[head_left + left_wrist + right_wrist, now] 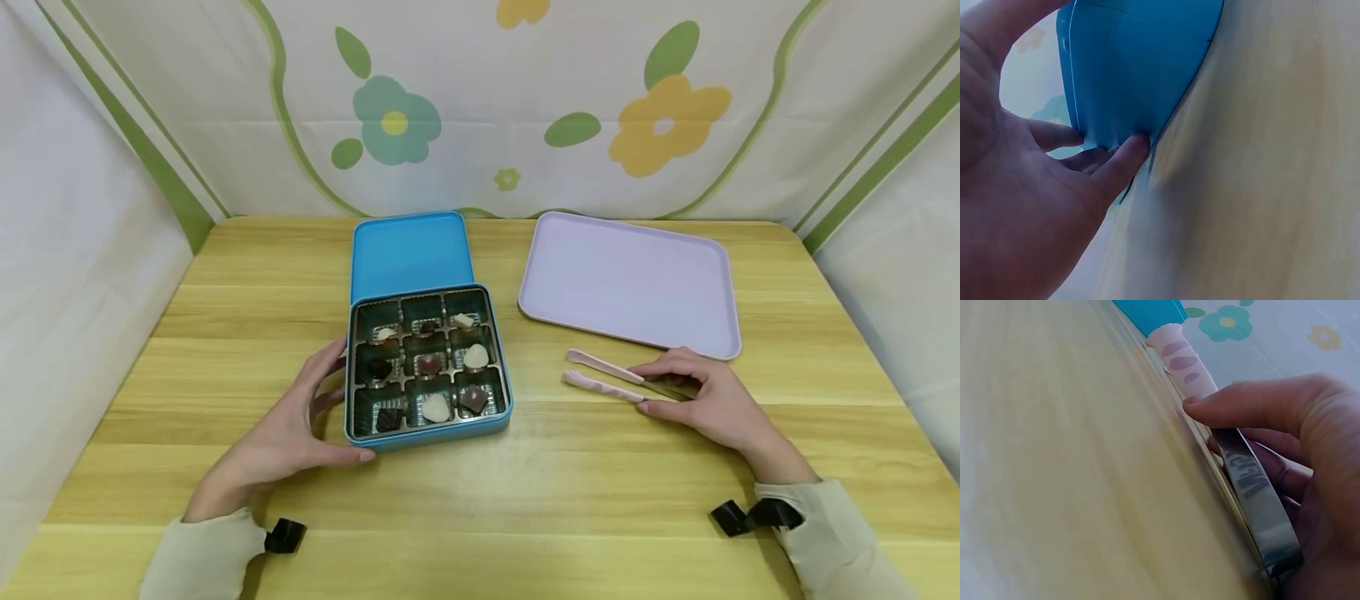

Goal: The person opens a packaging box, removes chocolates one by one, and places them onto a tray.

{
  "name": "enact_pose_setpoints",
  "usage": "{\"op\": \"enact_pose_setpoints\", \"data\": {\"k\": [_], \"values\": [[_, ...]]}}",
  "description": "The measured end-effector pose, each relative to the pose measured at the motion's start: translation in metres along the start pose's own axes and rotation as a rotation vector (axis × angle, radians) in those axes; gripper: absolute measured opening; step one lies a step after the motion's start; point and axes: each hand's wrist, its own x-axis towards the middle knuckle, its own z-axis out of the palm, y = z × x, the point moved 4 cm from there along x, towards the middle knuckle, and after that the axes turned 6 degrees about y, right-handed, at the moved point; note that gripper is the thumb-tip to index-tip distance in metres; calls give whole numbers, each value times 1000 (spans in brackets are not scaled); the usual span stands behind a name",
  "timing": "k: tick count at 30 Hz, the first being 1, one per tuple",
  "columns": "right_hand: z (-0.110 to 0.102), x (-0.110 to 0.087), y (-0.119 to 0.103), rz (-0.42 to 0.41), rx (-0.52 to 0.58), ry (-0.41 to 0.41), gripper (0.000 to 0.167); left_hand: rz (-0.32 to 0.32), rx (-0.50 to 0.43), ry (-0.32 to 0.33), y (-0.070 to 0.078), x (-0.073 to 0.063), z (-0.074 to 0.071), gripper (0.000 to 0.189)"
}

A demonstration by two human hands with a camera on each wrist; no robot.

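Note:
A blue square tin [442,434] of chocolates stands left of centre, its gold insert split into several compartments holding dark, brown and white pieces such as a brown chocolate [474,397]. My left hand [281,437] holds its near left corner, with the fingers on the left wall and the thumb along the front. In the left wrist view, fingertips touch the blue side [1141,69]. To the right, my right hand [708,404] pinches metal tongs [1250,494] with pink paw-shaped tips between thumb and fingers. The tongs' arms are spread, low over the table, tips toward the tin.
Behind the tin lies a blue lid [411,254], partly overlapped by it. A lilac tray [630,279] sits at the back right, beyond the tongs. The wooden table [480,517] ends at a floral cloth backdrop [472,108], with white cloth at both sides.

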Motion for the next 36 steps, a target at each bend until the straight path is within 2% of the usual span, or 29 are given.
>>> {"op": "enact_pose_setpoints", "data": {"k": [10, 21, 25, 29, 32, 36], "values": [[0, 1, 0, 6, 6, -4, 45, -38, 93, 8, 8, -3, -2, 136], [-1, 1, -6, -2, 37, 24, 45, -12, 32, 10, 6, 0, 0, 133], [-3, 13, -23, -82, 56, 67, 45, -4, -8, -8, 4, 2, 1, 133], [0, 32, -50, -167, 19, 113, 46, -25, -13, -17, 2, 2, 0, 137], [5, 48, -69, -175, -7, 130, 43, -33, -14, -18, 1, 1, 1, 141], [16, 74, -93, -179, 9, 105, 34, 0, 2, -5, 0, 1, 3, 141]]}}
